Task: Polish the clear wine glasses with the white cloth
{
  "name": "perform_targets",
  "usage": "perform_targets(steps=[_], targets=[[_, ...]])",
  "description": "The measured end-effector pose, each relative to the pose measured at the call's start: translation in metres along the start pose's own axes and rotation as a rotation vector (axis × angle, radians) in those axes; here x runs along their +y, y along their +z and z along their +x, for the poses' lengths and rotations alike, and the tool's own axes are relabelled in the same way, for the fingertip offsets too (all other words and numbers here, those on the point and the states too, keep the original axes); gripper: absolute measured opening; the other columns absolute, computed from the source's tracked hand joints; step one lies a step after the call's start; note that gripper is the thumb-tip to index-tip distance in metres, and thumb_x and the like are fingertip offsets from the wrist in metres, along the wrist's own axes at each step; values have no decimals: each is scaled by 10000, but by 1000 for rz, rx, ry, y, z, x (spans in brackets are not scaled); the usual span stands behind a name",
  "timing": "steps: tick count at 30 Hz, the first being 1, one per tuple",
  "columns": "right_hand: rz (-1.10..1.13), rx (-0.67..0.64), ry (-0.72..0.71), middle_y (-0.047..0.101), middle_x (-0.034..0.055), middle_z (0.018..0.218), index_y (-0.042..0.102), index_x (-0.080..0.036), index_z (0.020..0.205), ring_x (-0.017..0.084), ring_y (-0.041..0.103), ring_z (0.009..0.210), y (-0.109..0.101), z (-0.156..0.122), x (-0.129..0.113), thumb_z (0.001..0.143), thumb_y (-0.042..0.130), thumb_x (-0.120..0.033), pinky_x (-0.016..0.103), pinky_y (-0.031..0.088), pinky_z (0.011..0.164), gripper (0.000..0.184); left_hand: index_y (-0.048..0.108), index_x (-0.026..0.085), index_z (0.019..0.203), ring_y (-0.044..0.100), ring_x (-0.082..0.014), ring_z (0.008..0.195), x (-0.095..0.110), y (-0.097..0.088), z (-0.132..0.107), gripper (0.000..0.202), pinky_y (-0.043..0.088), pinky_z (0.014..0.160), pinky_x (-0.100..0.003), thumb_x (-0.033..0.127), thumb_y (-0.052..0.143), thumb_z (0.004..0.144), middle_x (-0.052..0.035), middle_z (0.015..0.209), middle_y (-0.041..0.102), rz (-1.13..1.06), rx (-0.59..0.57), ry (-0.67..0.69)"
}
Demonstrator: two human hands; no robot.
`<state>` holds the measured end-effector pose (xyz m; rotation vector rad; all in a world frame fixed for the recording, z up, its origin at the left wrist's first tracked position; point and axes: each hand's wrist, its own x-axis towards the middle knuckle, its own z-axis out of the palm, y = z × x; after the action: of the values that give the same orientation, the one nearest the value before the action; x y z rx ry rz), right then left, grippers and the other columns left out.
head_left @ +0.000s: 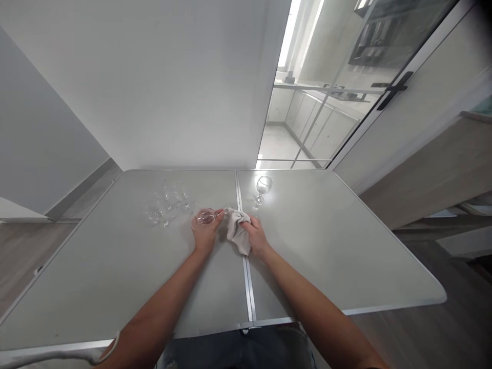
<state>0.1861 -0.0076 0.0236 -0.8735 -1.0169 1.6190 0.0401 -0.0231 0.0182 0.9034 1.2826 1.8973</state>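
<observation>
My left hand [205, 231] is closed around the bowl of a clear wine glass [206, 217], held on its side above the grey table [326, 241]. My right hand [255, 237] grips a light grey cloth [236, 230], bunched around the glass's stem and foot end. Both hands meet over the table's centre seam. Another wine glass [263, 188] stands upright just beyond my right hand, right of the seam.
Several small clear glasses [169, 207] are grouped on the table left of my hands. A white wall rises behind the table. A glass sliding door [346, 97] with a black handle lies at the back right.
</observation>
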Motion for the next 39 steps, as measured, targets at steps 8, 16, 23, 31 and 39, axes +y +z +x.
perform_targets(steps=[8,16,23,31,39], targets=[[-9,2,4,701,6,785,745,-180,897,172,598,750,1,0,-1,731,664,-250,259,458,707,197,570,197,766,752,-243,904,-1,-1,-1,355,598,795,-323,356,868,656,-17,760,698,46,-41,-10],[34,-5,-26,695,9,827,735,-187,880,174,594,789,-2,0,-6,719,661,-251,267,447,760,188,593,196,797,752,-251,915,0,-1,-4,327,596,794,-331,341,860,677,-39,783,726,68,-115,-50],[-12,32,-96,645,1,772,694,-180,810,156,535,730,-2,-1,-6,750,634,-253,257,415,709,112,582,192,761,753,-249,915,0,0,-2,320,594,801,-325,334,858,680,-20,745,702,65,-107,-43],[-145,193,-162,555,-23,649,658,-180,698,132,448,615,-11,2,-6,698,556,-196,245,341,581,103,551,191,699,748,-254,932,0,0,-1,332,579,840,-333,337,849,695,1,708,636,71,-24,24],[-462,-20,-379,497,-6,699,642,-201,653,141,441,644,-11,-5,-24,827,634,-325,270,391,645,213,614,189,779,745,-226,867,-2,-2,-3,304,578,805,-332,373,843,701,-67,862,756,241,-32,9]])
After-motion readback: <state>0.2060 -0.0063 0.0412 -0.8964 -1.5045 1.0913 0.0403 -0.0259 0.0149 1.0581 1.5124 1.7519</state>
